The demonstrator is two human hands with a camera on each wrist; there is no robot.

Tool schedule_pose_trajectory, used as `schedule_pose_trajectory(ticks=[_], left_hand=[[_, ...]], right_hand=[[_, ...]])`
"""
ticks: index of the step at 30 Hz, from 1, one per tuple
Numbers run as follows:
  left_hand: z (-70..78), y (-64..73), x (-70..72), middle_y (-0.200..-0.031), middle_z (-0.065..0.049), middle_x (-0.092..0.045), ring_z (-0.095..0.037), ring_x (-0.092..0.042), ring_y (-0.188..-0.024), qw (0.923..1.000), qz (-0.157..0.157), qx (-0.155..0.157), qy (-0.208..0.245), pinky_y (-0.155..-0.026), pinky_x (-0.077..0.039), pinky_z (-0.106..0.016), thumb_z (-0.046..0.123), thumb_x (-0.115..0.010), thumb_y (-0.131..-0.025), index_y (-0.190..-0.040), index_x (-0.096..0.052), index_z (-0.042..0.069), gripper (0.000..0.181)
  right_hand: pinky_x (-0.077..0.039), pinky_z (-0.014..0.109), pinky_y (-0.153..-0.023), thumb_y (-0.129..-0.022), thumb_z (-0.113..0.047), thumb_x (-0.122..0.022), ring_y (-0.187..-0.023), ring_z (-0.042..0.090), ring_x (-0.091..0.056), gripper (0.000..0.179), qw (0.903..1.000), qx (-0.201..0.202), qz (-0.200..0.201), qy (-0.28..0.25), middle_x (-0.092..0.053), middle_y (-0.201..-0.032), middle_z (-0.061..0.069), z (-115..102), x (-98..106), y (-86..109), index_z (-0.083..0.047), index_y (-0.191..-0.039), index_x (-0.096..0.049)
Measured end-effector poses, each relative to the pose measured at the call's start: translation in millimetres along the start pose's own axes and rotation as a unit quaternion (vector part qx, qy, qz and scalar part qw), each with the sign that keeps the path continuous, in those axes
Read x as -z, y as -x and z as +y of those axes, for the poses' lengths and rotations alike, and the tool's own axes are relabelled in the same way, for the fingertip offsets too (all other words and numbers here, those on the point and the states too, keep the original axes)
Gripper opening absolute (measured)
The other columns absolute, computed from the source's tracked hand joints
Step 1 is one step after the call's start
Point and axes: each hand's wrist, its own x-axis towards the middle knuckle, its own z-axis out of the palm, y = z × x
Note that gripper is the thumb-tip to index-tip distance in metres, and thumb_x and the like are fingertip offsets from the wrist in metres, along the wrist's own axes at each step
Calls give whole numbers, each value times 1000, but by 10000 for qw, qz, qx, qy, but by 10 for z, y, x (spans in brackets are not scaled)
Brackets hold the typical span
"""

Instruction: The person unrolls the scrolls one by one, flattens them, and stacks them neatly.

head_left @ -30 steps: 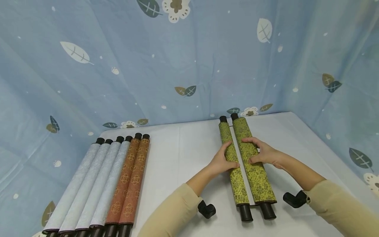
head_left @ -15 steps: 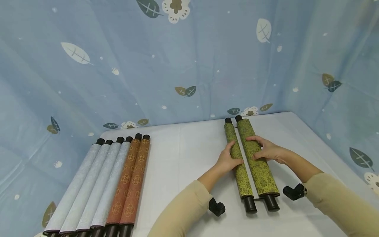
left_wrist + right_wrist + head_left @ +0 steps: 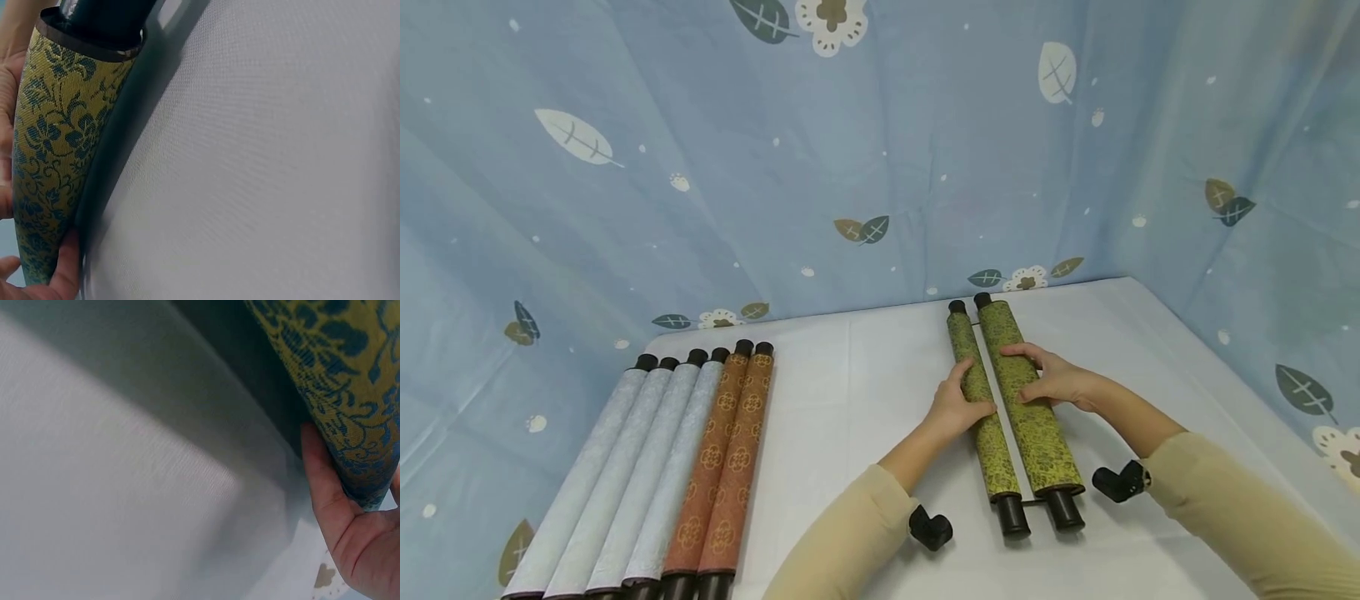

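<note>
Pointing away, yellow-green scroll (image 3: 1032, 427), long axis slanting slightly left

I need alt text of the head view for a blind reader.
A person's left hand and right hand each grip one of two yellow-green patterned rolls lying side by side on a white surface. To the left, four pale rolls and two brown rolls lie in a row; behind hangs a blue leaf-print cloth.

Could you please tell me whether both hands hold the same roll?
No, the left hand holds the thinner yellow-green roll, the right hand the thicker roll.
</note>
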Motion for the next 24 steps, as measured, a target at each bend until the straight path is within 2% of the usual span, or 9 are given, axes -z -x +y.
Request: schedule_pose_trajectory(ticks=[7, 13, 15, 17, 20, 22, 24], left_hand=[[-29, 84, 52, -141, -25, -36, -40, -40, -126, 9998, -44, -10, -203, -94, -41, -54, 22, -72, -81, -147, -31, 22, 78], [-13, 123, 64, -134, -27, -38, -37, -47, -114, 9986, -176, 56, -494, -87, -44, -50, 25, -72, -80, -144, -34, 22, 74], [-17, 126, 57, -132, -27, -36, -36, -46, -111, 9982, -151, 47, -571, -84, -45, -49, 26, -72, -80, -143, -36, 22, 72], [-32, 125, 41, -130, -25, -35, -35, -44, -110, 9977, -73, -61, -665, -83, -45, -48, 25, -71, -80, -142, -39, 21, 70], [-57, 123, 10, -130, -22, -33, -34, -38, -115, 9946, 102, -389, -955, -84, -45, -46, 25, -69, -81, -139, -44, 17, 64], [-64, 132, -5, -133, -20, -32, -34, -35, -121, 9910, 209, -593, -1186, -87, -44, -46, 25, -68, -83, -137, -48, 15, 59], [-53, 149, -10, -139, -18, -30, -34, -32, -127, 9851, 282, -698, -1548, -87, -45, -45, 27, -66, -86, -134, -53, 16, 51]], right_hand=[[-42, 31, -55, -75, 1, -67, -62, 14, -43, 85, 9999, 44, -87, -56, -11, -144, 27, -14, -106, 10, -10, -148, -24], [-42, 29, -54, -76, 1, -65, -60, 14, -44, 83, 9998, 135, -168, 9, -13, -144, 28, -8, -123, 23, -9, -148, -24], [-44, 32, -61, -76, 1, -65, -73, 20, -49, 83, 9994, 259, -177, 120, -11, -147, 28, 2, -130, 19, -6, -148, -24], [-45, 36, -71, -76, 0, -65, -93, 30, -49, 82, 9985, 407, -183, 308, -11, -149, 28, 20, -138, 8, -4, -147, -25], [-39, 50, -91, -78, -4, -66, -125, 44, -31, 79, 9950, 665, -160, 724, -12, -151, 27, 35, -156, -3, -2, -146, -25], [-32, 61, -97, -80, -7, -66, -134, 48, -18, 77, 9925, 785, -163, 928, -15, -151, 28, 33, -170, -6, -1, -146, -25], [-26, 68, -98, -82, -9, -66, -136, 51, -13, 76, 9882, 954, -118, 1193, -19, -149, 30, 15, -194, -1, 1, -145, -26]])
